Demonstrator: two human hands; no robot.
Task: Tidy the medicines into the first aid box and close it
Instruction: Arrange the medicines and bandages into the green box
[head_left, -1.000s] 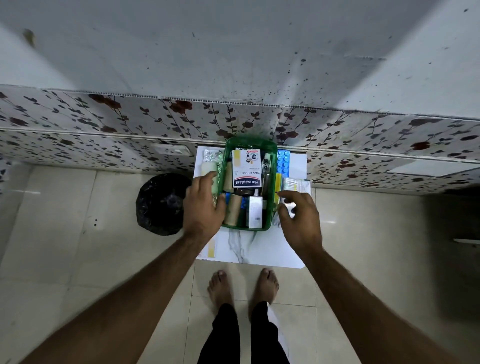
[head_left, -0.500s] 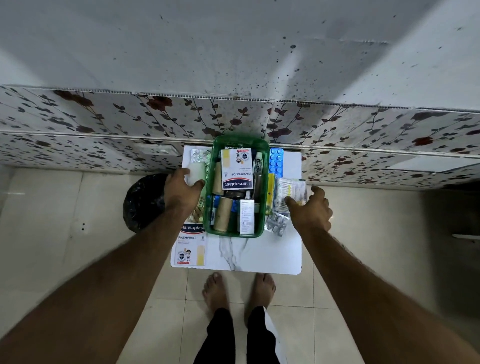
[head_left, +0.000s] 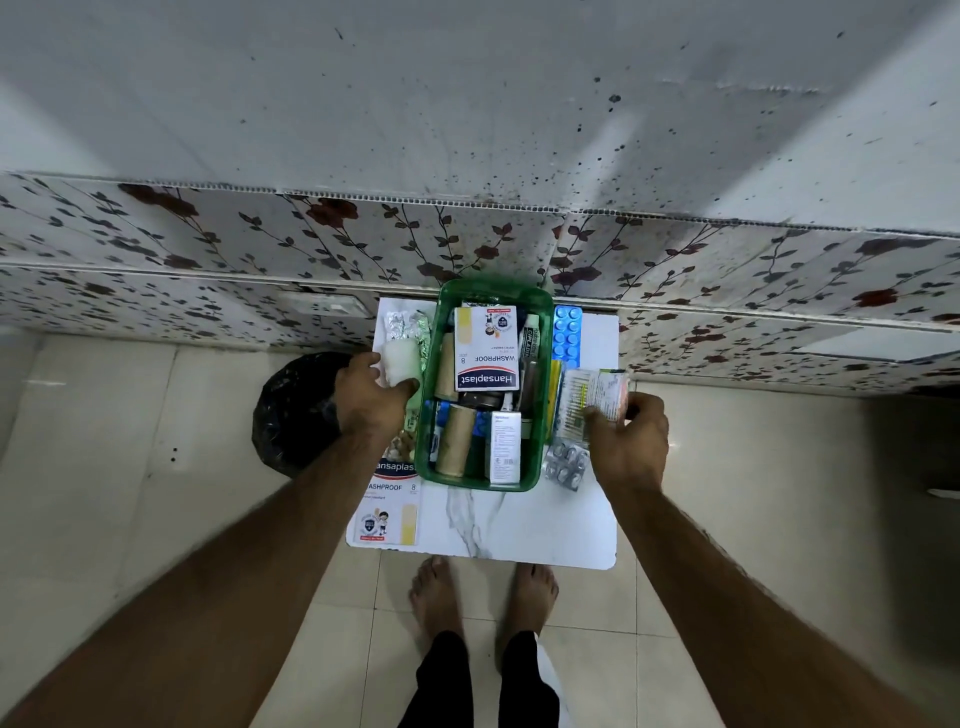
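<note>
Left hand (head_left: 371, 397) gripping white roll (head_left: 401, 361), right hand (head_left: 631, 434) clutching leaflet (head_left: 589, 397) — flanking green box (head_left: 543, 415)

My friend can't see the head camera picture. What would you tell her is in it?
Seen from above, a person's left hand holds a white roll and the right hand a medicine strip, either side of an open green box packed with medicines on a small white table. More strips and a plaster packet lie outside it.

Hansaplast box (head_left: 390, 506) partly under forearm
</note>
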